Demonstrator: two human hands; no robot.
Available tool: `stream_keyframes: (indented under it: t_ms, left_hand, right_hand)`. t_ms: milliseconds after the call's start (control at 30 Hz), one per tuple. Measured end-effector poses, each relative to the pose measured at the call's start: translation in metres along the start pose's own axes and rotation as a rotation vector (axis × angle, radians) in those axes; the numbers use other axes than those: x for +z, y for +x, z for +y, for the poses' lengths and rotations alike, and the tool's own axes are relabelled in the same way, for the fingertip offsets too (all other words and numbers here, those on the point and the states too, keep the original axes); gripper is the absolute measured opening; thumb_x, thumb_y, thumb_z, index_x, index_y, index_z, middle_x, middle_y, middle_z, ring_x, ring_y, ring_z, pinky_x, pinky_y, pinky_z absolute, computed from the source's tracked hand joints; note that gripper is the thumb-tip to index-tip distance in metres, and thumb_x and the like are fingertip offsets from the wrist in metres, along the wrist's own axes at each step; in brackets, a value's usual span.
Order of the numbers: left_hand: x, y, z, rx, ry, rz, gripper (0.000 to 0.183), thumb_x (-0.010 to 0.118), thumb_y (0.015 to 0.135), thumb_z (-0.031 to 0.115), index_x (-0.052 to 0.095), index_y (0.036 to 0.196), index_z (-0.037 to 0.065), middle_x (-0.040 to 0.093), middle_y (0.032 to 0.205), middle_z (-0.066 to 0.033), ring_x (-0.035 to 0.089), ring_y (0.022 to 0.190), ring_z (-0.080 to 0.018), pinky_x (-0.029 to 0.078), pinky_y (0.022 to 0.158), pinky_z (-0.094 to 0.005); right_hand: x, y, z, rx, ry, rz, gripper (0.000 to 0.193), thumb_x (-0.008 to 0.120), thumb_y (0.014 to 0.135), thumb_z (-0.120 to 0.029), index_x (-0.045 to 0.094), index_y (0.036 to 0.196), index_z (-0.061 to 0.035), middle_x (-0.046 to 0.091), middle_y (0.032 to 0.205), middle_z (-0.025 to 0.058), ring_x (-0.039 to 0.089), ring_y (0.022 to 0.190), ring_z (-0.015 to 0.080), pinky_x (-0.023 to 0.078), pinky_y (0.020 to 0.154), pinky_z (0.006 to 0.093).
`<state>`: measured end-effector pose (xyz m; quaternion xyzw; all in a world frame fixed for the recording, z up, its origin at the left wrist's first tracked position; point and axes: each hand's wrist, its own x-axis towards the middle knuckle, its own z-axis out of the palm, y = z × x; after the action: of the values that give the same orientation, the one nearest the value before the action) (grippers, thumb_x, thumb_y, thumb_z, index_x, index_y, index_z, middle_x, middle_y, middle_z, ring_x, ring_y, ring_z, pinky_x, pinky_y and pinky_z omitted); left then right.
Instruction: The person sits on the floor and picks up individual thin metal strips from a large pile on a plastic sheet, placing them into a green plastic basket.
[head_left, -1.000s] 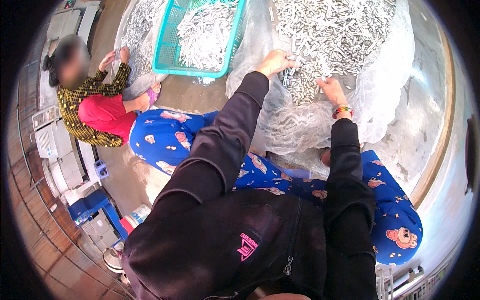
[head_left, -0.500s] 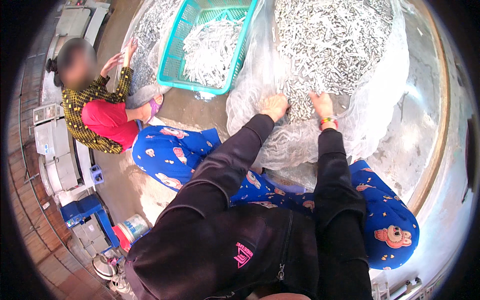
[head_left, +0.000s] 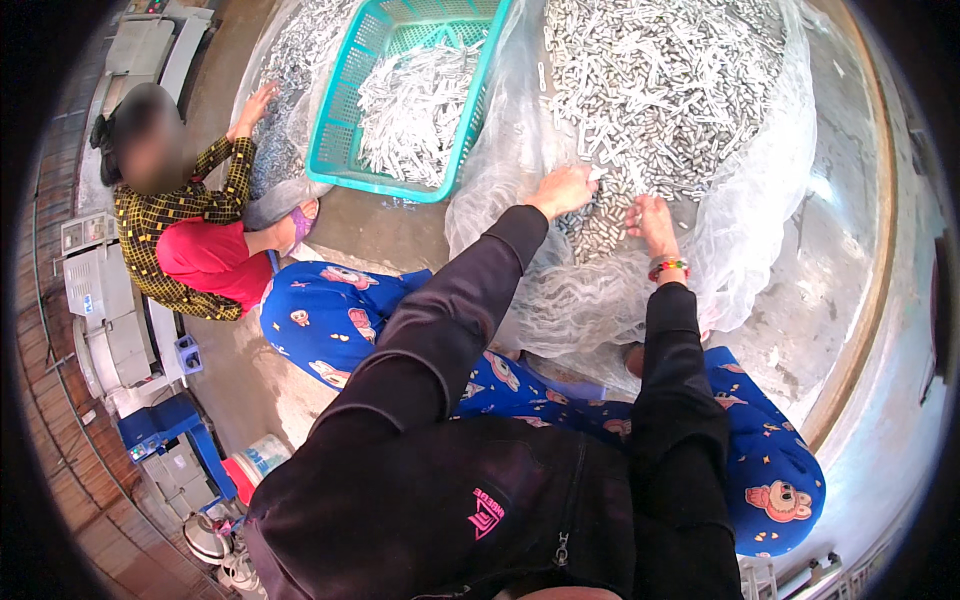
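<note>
A wide heap of small silvery and white elongated pieces point(head_left: 660, 90) lies on a sheet of sheer white netting point(head_left: 590, 300); their exact kind is too small to tell. At the heap's near left edge, my left hand point(head_left: 563, 190) is closed, with a small white piece point(head_left: 597, 173) at its fingertips. My right hand point(head_left: 653, 222) is just to the right, over the near tip of the heap. Its fingers are curled inward, and what they hold, if anything, cannot be made out. Shorter grey pieces point(head_left: 597, 235) lie between the two hands.
A green plastic basket point(head_left: 385, 187) holding white strip-like pieces stands left of the heap. Farther left, a person point(head_left: 185, 210) squats by another netted heap point(head_left: 285, 115). Grey machines point(head_left: 105, 285) and a bucket point(head_left: 262, 458) stand along the left. A raised edge point(head_left: 870, 290) runs along the right.
My left hand has lifted from the heap's near end and moved up and right, now with a white piece. My right hand has drawn slightly back and turned. The other person's hands have lowered.
</note>
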<state>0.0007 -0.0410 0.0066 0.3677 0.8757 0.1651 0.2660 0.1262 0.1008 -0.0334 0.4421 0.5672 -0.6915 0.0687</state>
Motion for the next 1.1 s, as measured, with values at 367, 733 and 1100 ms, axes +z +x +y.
stream_keyframes:
  t_ms: [367,733,1100]
  left_hand:
    - [0.0,0.0,-0.001,-0.082,0.087,0.164,0.028,0.058,0.074,0.029,0.061,0.086,0.005,0.061,0.078,-0.0161,0.058,0.076,-0.0331,0.046,0.066,-0.0408]
    - [0.023,0.01,-0.004,-0.131,0.029,-0.065,0.039,0.064,0.065,0.035,0.061,0.079,-0.001,0.06,0.082,-0.0213,0.059,0.077,-0.0343,0.045,0.068,-0.0424]
    - [0.015,-0.014,0.052,0.069,-0.864,-0.173,0.035,0.053,0.081,0.033,0.055,0.09,0.0,0.059,0.076,-0.0072,0.056,0.062,-0.0174,0.043,0.05,-0.0274]
  right_hand:
    - [0.016,0.01,-0.031,-0.371,-1.032,0.208,0.04,0.056,0.075,-0.028,0.045,0.099,0.0011,0.059,0.086,0.0225,0.058,0.085,0.0336,0.046,0.071,0.0443]
    - [-0.013,-0.013,0.002,-0.186,-0.265,0.118,0.06,0.061,0.068,-0.055,0.055,0.06,0.0041,0.046,0.048,0.0072,0.037,0.048,0.0128,0.034,0.046,0.0331]
    - [-0.069,-0.03,0.0,-0.001,0.112,0.078,0.028,0.058,0.08,-0.03,0.053,0.078,-0.0027,0.041,0.051,-0.0001,0.034,0.035,0.0092,0.029,0.033,0.0227]
